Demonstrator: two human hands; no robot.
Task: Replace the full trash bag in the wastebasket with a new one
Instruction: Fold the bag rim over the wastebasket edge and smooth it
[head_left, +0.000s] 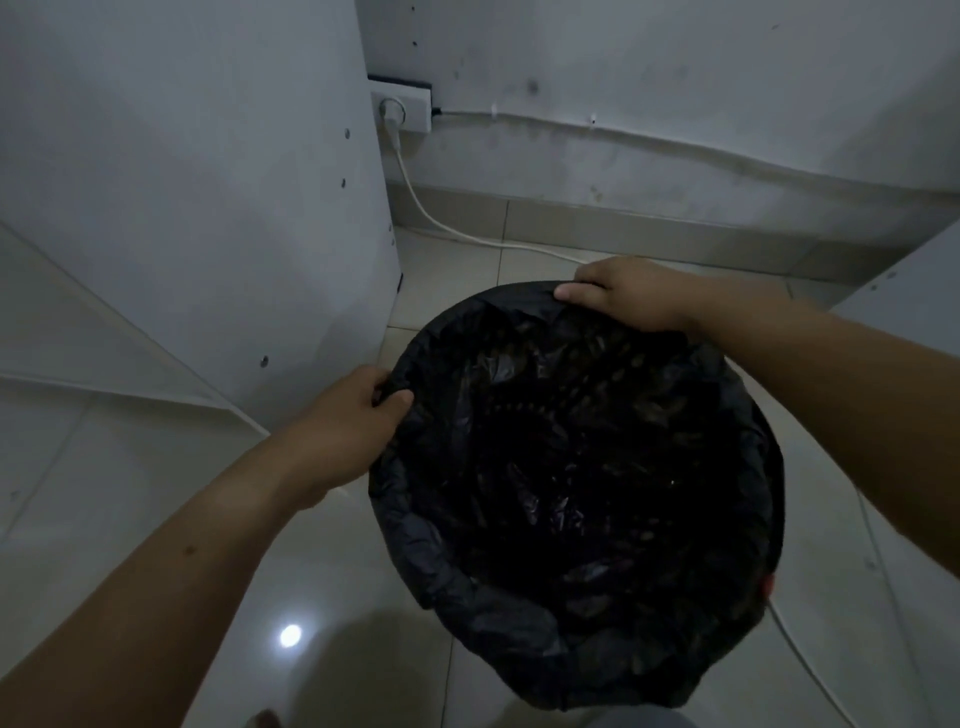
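A round wastebasket stands on the tiled floor, lined with a black trash bag (571, 467) whose edge is folded over the rim (415, 545). The basket itself is hidden under the plastic. My left hand (358, 410) pinches the bag's edge at the rim's left side, thumb inside. My right hand (628, 296) grips the bag's edge at the far rim, fingers curled over it. The inside of the bag is dark and crumpled; I cannot tell what lies in it.
A white cabinet panel (208, 208) rises close on the left. A wall socket (402, 109) with a white cable (441, 223) sits behind, and the cable runs along the floor. Another white panel (914, 291) is at the right. A cable (810, 660) trails past the basket's right side.
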